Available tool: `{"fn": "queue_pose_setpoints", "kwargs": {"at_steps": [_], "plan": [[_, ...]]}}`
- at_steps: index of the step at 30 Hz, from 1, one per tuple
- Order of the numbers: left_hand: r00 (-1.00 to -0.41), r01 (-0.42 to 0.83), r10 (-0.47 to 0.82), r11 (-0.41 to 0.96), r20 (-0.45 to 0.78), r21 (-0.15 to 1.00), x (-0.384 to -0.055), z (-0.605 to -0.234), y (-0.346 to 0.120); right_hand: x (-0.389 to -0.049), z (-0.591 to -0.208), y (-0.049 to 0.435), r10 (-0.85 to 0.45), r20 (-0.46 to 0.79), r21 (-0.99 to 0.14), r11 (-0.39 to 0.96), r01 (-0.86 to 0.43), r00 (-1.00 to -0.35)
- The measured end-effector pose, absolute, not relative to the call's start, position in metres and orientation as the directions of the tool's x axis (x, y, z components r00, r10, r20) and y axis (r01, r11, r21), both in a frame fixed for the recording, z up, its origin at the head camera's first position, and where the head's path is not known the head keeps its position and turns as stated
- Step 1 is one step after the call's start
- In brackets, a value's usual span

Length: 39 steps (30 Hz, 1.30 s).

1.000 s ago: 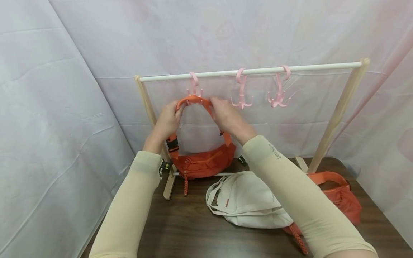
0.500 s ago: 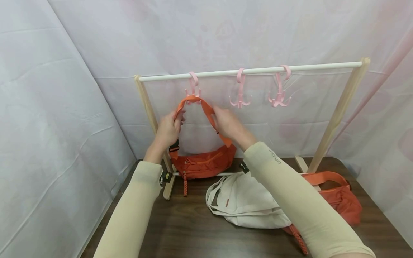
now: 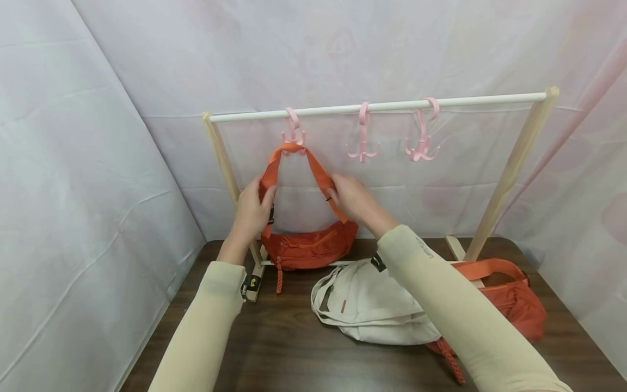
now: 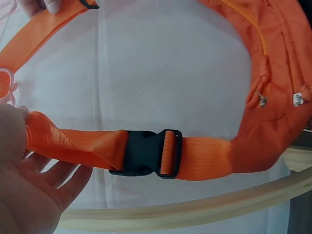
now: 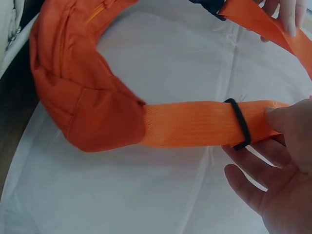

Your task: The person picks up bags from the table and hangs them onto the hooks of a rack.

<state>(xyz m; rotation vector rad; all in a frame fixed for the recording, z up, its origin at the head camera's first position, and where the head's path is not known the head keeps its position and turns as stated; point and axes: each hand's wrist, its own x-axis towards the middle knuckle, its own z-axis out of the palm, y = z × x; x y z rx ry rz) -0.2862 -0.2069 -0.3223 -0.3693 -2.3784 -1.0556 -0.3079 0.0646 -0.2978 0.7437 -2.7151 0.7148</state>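
An orange-red waist bag [image 3: 311, 250] hangs by its strap [image 3: 272, 164] from the leftmost pink hook [image 3: 293, 124], in the head view. My left hand [image 3: 251, 212] holds the strap's left side between thumb and fingers, above the black buckle [image 4: 144, 152] that shows in the left wrist view. On the other side my right hand [image 3: 356, 200] pinches the strap beside a black slider [image 5: 239, 124]. The strap is folded over the hook at its top. Below it, the bag's body sags near the rack's lower bar, its braided zip pull [image 3: 279, 276] dangling.
Two more pink hooks [image 3: 363, 136] hang along the white rail [image 3: 485, 101] of a wooden-ended rack. A cream bag [image 3: 377, 305] lies on the brown table [image 3: 274, 337], partly behind my right sleeve. To its right lies another orange-red bag [image 3: 521, 305].
Both hands have slid down the strap from near the hook, the left to the left side, the right to the right side. The bag stays hanging on the hook.
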Motion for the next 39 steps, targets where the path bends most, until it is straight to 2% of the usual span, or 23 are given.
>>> {"fn": "queue_pose_setpoints", "kwargs": {"at_steps": [11,19,30,39], "plan": [[-0.805,0.442,-0.025,0.64,0.593,0.628,-0.268,-0.339,-0.209,-0.294,-0.306,0.081,-0.438,0.38,-0.402,0.715,-0.571,-0.815],[-0.708,0.492,-0.018,0.705,0.706,0.511,-0.255,-0.347,-0.21,-0.276,-0.311,0.097,-0.444,0.443,-0.354,0.712,-0.607,-0.779],[-0.622,0.516,0.002,0.753,0.783,0.409,-0.236,-0.354,-0.209,-0.244,-0.319,0.12,-0.439,0.428,-0.385,0.702,-0.599,-0.79],[-0.551,0.529,0.062,0.797,0.832,0.291,-0.223,-0.357,-0.197,-0.227,-0.328,0.142,-0.454,0.444,-0.325,0.722,-0.611,-0.773]]}}
